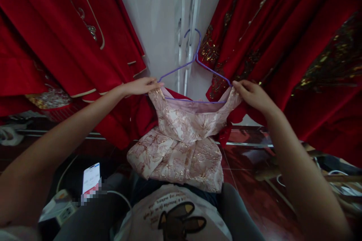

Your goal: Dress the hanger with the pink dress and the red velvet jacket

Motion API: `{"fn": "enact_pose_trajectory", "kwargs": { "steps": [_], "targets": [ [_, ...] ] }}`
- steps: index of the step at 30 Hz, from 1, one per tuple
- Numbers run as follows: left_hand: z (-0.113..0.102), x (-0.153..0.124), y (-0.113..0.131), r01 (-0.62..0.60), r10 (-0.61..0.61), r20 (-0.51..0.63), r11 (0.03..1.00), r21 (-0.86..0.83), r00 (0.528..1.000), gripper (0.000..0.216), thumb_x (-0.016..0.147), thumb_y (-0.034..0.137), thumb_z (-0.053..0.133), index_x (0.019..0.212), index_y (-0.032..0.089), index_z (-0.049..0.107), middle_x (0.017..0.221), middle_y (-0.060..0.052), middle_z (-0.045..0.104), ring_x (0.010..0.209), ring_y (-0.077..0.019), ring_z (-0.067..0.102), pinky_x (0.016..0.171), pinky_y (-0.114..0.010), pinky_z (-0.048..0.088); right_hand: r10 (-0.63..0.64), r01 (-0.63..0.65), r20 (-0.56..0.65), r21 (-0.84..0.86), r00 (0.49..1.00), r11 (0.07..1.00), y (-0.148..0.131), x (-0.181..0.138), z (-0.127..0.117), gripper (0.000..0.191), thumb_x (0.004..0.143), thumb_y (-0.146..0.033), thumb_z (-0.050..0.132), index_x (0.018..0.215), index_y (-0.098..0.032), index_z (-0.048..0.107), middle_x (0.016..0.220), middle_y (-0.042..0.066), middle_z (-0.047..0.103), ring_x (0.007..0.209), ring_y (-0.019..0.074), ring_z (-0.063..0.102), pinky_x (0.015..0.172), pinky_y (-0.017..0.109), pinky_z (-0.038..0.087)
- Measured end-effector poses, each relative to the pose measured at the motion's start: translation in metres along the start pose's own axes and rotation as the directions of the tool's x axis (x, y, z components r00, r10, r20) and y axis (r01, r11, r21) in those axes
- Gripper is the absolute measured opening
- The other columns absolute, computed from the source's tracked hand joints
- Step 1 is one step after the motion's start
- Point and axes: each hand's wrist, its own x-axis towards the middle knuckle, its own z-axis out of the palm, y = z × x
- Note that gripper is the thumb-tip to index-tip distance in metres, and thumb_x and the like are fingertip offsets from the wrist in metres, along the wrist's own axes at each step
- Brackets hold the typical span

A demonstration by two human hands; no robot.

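Observation:
A pale pink brocade dress (183,158) with gold thread hangs in front of me, its skirt draped over my lap. Inside its shoulders sits a purple hanger (177,69), the hook pointing up and away from me. My left hand (143,86) pinches the left shoulder strap at the hanger's end. At the other end, my right hand (250,93) grips the right strap between thumb and fingers. The two straps are spread wide apart, and the lilac lining shows at the neckline.
Red garments (56,37) with silver trim hang at left, and more red garments (283,45) with gold sequins at right. Behind stands a white cabinet (152,15). A lit phone (91,177) and a power strip (66,212) with a cable lie at lower left.

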Motion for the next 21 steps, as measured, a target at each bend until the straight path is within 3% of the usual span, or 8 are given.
{"fn": "enact_pose_trajectory", "kwargs": {
  "steps": [4, 9, 11, 14, 16, 18, 21],
  "targets": [
    [0.009, -0.006, -0.008, -0.054, 0.046, -0.138, 0.997, -0.056, 0.989, 0.047, 0.087, 0.062, 0.044, 0.076, 0.018, 0.054, 0.065, 0.0, 0.051, 0.06, -0.0116, 0.048, 0.054, -0.022, 0.039, -0.119, 0.126, -0.081, 0.082, 0.99, 0.989, 0.012, -0.003, 0.013, 0.034, 0.088, -0.054, 0.052, 0.092, -0.022, 0.064, 0.082, 0.004, 0.066, 0.073, 0.018, 0.059, 0.067, 0.03, 0.047],
    [0.016, -0.014, -0.023, -0.095, 0.154, -0.287, 0.973, 0.209, 0.946, 0.047, 0.095, 0.052, 0.032, 0.083, 0.016, 0.06, 0.06, 0.001, 0.05, 0.056, -0.0114, 0.049, 0.056, -0.022, 0.035, -0.094, 0.12, -0.237, 0.096, 0.967, 0.988, 0.016, -0.004, 0.02, 0.032, 0.088, -0.048, 0.053, 0.09, -0.019, 0.068, 0.084, 0.005, 0.069, 0.074, 0.0179, 0.06, 0.069, 0.028, 0.047],
    [0.021, -0.017, -0.029, -0.008, 0.136, -0.377, 0.947, 0.321, 0.916, 0.049, 0.098, 0.048, 0.028, 0.093, 0.015, 0.064, 0.065, -0.002, 0.058, 0.06, -0.0139, 0.055, 0.058, -0.023, 0.036, -0.051, 0.077, -0.291, 0.076, 0.955, 0.994, 0.016, -0.002, 0.019, 0.031, 0.088, -0.044, 0.054, 0.09, -0.018, 0.07, 0.085, 0.008, 0.072, 0.075, 0.0177, 0.061, 0.069, 0.027, 0.047],
    [0.03, -0.026, -0.04, 0.216, 0.029, -0.45, 0.85, 0.481, 0.893, 0.051, 0.099, 0.043, 0.024, 0.098, 0.013, 0.064, 0.073, -0.008, 0.067, 0.065, -0.0197, 0.063, 0.058, -0.026, 0.036, 0.017, 0.007, -0.376, 0.063, 0.926, 0.998, 0.019, -0.005, 0.018, 0.032, 0.088, -0.041, 0.053, 0.092, -0.015, 0.071, 0.088, 0.012, 0.073, 0.077, 0.0187, 0.064, 0.069, 0.026, 0.047],
    [0.038, -0.038, -0.049, 0.315, -0.046, -0.453, 0.781, 0.539, 0.89, 0.051, 0.1, 0.04, 0.022, 0.098, 0.012, 0.064, 0.074, -0.011, 0.069, 0.065, -0.0225, 0.065, 0.057, -0.027, 0.036, 0.073, -0.072, -0.429, 0.018, 0.9, 0.997, 0.025, -0.015, 0.02, 0.035, 0.089, -0.041, 0.052, 0.094, -0.013, 0.072, 0.091, 0.015, 0.074, 0.08, 0.0214, 0.067, 0.069, 0.027, 0.047],
    [0.049, -0.054, -0.059, 0.327, -0.082, -0.409, 0.75, 0.575, 0.909, 0.05, 0.1, 0.038, 0.021, 0.099, 0.011, 0.064, 0.076, -0.013, 0.07, 0.067, -0.0238, 0.067, 0.058, -0.028, 0.038, 0.15, -0.202, -0.439, -0.075, 0.886, 0.976, 0.034, -0.03, 0.024, 0.036, 0.088, -0.041, 0.052, 0.095, -0.012, 0.073, 0.091, 0.017, 0.074, 0.083, 0.0253, 0.069, 0.07, 0.029, 0.047],
    [0.069, -0.081, -0.062, 0.217, -0.07, -0.243, 0.722, 0.657, 0.968, 0.05, 0.101, 0.04, 0.023, 0.1, 0.012, 0.064, 0.071, -0.011, 0.069, 0.062, -0.0229, 0.066, 0.054, -0.027, 0.039, 0.278, -0.32, -0.229, -0.172, 0.933, 0.932, 0.044, -0.06, 0.03, 0.034, 0.085, -0.038, 0.054, 0.093, -0.014, 0.075, 0.089, 0.016, 0.075, 0.083, 0.0279, 0.069, 0.067, 0.031, 0.046]
  ]
}}
